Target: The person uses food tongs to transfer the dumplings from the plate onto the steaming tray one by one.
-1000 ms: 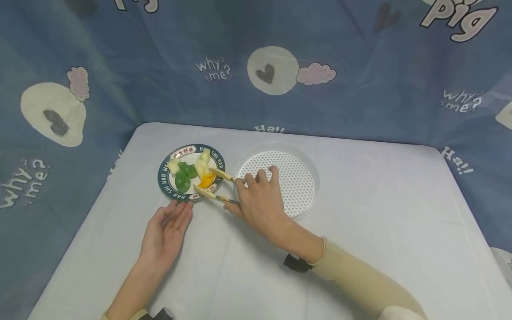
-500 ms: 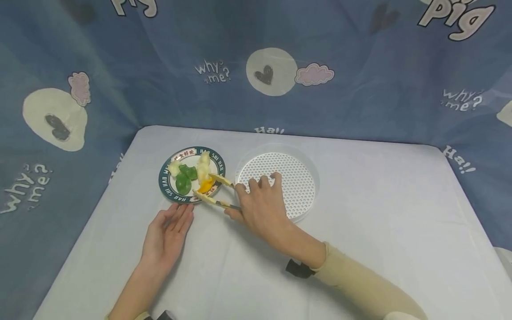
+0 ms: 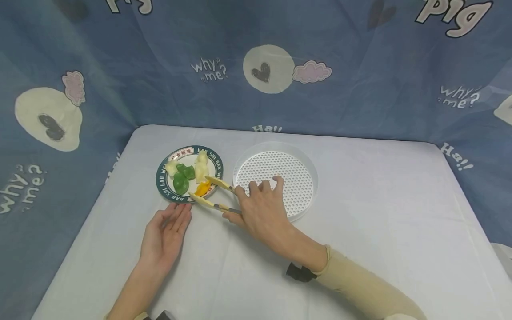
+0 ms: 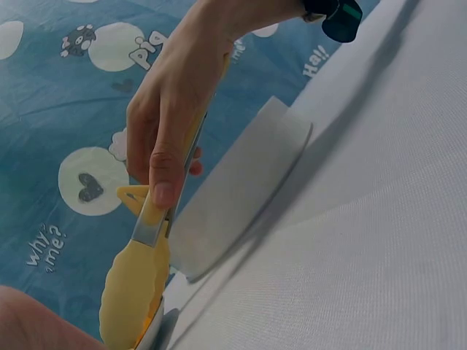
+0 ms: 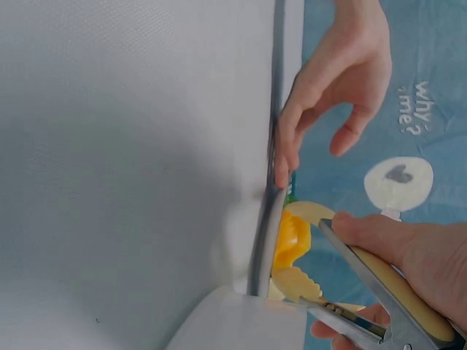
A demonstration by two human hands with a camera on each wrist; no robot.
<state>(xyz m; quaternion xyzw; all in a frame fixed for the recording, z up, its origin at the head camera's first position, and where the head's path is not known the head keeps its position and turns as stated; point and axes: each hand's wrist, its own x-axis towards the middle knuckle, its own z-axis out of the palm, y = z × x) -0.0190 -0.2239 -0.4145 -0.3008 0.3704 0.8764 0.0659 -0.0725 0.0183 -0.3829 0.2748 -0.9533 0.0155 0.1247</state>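
At the plate [image 3: 161, 180], the left grip [image 3: 164, 235] lies relaxed; the right grip [image 3: 264, 204] holds tongs [image 3: 207, 202], parted around the yellow piece [image 3: 202, 188], which may slip if pinched shallowly.

Apparently a curtained-off indoor space; printed blue cloth [image 3: 360, 89] backs a white table [image 3: 380, 213]

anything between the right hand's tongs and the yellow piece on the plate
Nothing visible: the tongs in the right hand are open, a tip either side of the yellow pepper-like piece. The left hand is by the plate, outside that gap.
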